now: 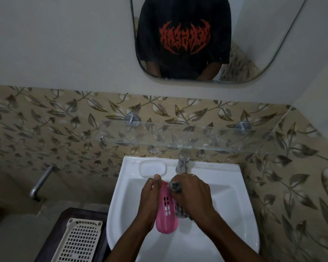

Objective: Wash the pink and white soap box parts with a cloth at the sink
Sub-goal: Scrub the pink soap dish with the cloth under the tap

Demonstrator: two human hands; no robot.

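Over the white sink (235,214), my left hand (150,201) grips the pink soap box part (166,218), a slotted tray held on edge with its long side running toward me. My right hand (192,197) is closed on a dark patterned cloth (180,210) and presses it against the pink part's right side. Part of the cloth bulges out above my right thumb, just under the tap (182,164). A white soap box part (152,168) lies on the sink's back ledge, left of the tap.
A glass shelf (178,137) on metal brackets juts out above the tap. A cream perforated basket (80,242) sits on a dark stand left of the sink. A metal pipe (40,182) leaves the left wall. The mirror (197,44) hangs above.
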